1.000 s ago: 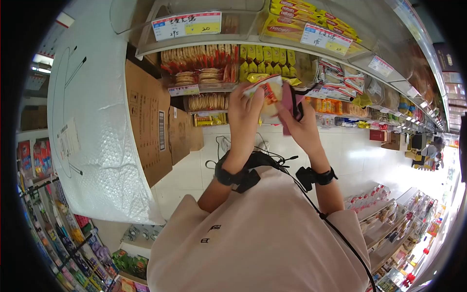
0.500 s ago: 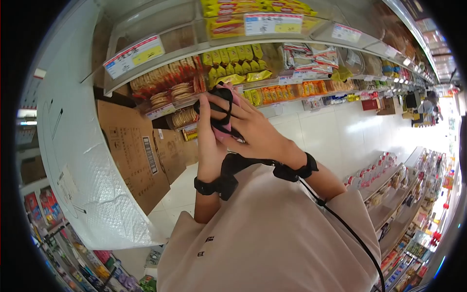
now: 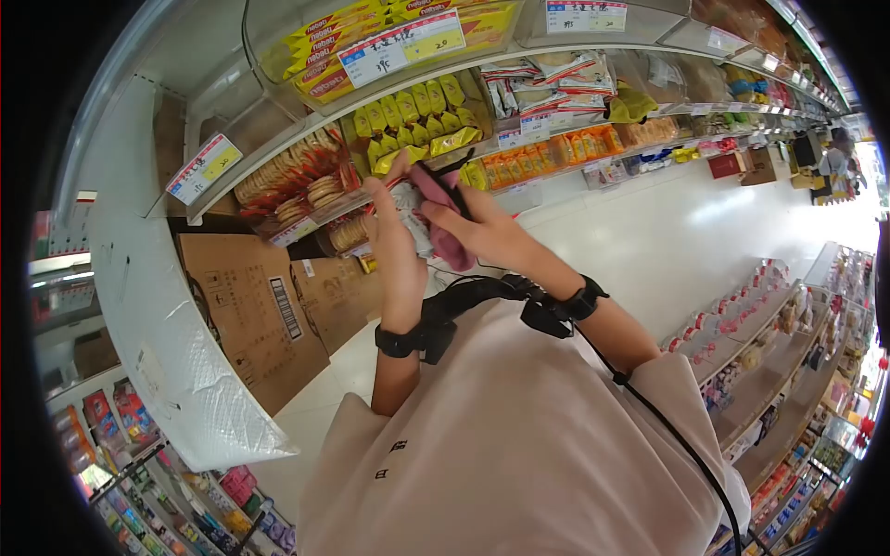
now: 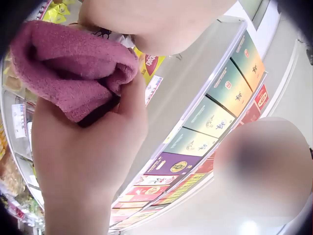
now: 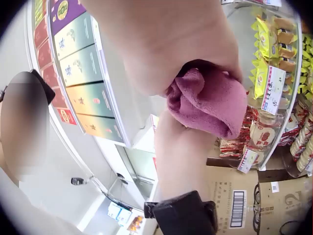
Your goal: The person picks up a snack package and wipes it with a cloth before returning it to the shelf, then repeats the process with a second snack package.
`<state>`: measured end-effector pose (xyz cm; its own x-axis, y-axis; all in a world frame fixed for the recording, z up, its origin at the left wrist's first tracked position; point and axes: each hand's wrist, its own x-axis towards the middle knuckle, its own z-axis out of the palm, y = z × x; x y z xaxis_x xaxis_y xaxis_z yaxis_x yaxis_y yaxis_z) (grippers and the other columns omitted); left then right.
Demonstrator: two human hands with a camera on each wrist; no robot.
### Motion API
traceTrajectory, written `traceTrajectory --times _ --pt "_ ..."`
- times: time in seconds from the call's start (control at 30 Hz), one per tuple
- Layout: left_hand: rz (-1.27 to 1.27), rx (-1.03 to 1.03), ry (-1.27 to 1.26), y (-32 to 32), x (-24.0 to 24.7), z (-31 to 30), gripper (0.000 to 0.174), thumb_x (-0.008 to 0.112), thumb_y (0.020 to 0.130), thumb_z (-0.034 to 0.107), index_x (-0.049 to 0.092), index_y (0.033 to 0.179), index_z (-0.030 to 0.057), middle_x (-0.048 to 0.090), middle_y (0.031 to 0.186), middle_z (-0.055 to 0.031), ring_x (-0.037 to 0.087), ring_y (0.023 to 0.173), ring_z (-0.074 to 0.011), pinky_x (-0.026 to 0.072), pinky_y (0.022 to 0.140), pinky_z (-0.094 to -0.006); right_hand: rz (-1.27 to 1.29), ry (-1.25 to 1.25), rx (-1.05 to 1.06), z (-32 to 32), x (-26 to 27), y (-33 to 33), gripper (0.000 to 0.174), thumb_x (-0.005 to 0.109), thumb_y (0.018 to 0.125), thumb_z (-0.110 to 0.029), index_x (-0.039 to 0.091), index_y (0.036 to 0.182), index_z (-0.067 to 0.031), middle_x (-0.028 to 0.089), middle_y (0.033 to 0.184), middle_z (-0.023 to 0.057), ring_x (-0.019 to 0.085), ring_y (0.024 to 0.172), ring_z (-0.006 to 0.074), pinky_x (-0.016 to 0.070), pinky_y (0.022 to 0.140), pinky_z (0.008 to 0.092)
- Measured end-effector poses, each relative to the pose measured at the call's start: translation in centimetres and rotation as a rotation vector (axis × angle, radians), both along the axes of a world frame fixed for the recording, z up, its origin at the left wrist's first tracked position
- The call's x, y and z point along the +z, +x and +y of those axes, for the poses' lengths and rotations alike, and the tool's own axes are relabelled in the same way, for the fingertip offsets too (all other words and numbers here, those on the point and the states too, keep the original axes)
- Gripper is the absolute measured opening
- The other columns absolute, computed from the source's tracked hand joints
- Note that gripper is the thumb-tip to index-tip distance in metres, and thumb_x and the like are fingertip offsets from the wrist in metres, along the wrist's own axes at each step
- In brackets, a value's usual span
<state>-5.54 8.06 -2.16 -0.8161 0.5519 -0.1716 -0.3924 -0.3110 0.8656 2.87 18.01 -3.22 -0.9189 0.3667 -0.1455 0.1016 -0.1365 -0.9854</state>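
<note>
In the head view my right hand [image 3: 487,236] grips a folded pink cloth [image 3: 451,246] with a dark strap. My left hand [image 3: 397,246] holds a pale, silvery-white packet [image 3: 408,213] upright, facing the cloth. The cloth lies against the packet and overlaps it in this view. Seen from the left wrist, the cloth [image 4: 73,68] is bunched in the right hand [image 4: 88,147], and only a sliver of the packet shows beside the left hand [image 4: 142,19]. From the right wrist, the cloth [image 5: 210,103] hides the packet and the left fingers.
Shelf bins in front hold yellow packets [image 3: 403,111], round biscuits [image 3: 287,181] and orange packets [image 3: 556,159], with price tags [image 3: 400,51] above. Cardboard boxes [image 3: 250,306] and a white wrapped panel [image 3: 176,371] stand at left. Another shelf [image 3: 769,371] runs at right.
The right hand first moved left over the packet, covering it with the cloth, then drew slightly back, uncovering part of it. Both hands are further left in the view than a second ago.
</note>
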Motion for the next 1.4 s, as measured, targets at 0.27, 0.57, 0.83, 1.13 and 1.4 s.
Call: traceTrajectory --times 0.27,0.57,0.83,1.13,1.4 --pt "-0.067 -0.214 0.207 -0.2 0.1 3.1 0.067 0.028 0.109 0.047 0.052 0.137 -0.0092 0.059 0.137 -0.0184 0.056 0.127 -0.0244 0.0447 0.106 -0.0329 -0.049 -0.147 0.016 4.0 0.6 4.1 0.046 0.077 0.088 -0.039 0.063 0.104 0.0025 0.067 0.093 0.0058 0.060 0.084 0.0099 0.0510 0.073 0.0292" --pt "0.244 -0.262 -0.266 3.1 -0.5 5.3 0.040 0.060 0.103 0.031 0.060 0.127 -0.0004 0.066 0.117 -0.0022 0.057 0.101 -0.0066 0.0448 0.086 -0.0238 -0.045 0.135 -0.229 8.6 -0.9 5.6 0.037 0.074 0.091 -0.034 0.066 0.089 0.0021 0.064 0.071 0.0011 0.055 0.063 0.0069 0.0471 0.058 0.0284" --pt "0.156 -0.050 -0.150 -1.7 -0.6 6.4 0.035 0.057 0.103 0.023 0.056 0.126 -0.0025 0.065 0.120 -0.0147 0.070 0.102 -0.0260 0.0647 0.082 -0.0426 0.029 0.178 -0.138 9.4 -1.6 7.3 0.039 0.076 0.088 -0.032 0.064 0.089 0.0059 0.066 0.072 0.0104 0.059 0.062 0.0147 0.0489 0.061 0.0319" --pt "1.139 -0.034 -1.006 -9.9 -6.2 10.2 0.045 0.061 0.099 0.035 0.062 0.119 -0.0056 0.065 0.093 -0.0157 0.063 0.077 -0.0305 0.0482 0.074 -0.0416 0.023 0.052 -0.261 11.2 -2.3 10.6 0.028 0.071 0.094 -0.026 0.066 0.101 0.0013 0.069 0.089 0.0034 0.061 0.080 0.0094 0.0501 0.073 0.0273" --pt "0.898 -0.214 -0.756 -8.2 -6.6 8.5 0.057 0.057 0.101 0.045 0.058 0.133 -0.0027 0.069 0.114 -0.0178 0.067 0.105 -0.0278 0.0530 0.088 -0.0370 -0.057 0.067 -0.321 10.1 -2.7 11.4 0.030 0.071 0.093 -0.026 0.067 0.099 0.0031 0.070 0.086 0.0062 0.063 0.079 0.0120 0.0508 0.073 0.0291"
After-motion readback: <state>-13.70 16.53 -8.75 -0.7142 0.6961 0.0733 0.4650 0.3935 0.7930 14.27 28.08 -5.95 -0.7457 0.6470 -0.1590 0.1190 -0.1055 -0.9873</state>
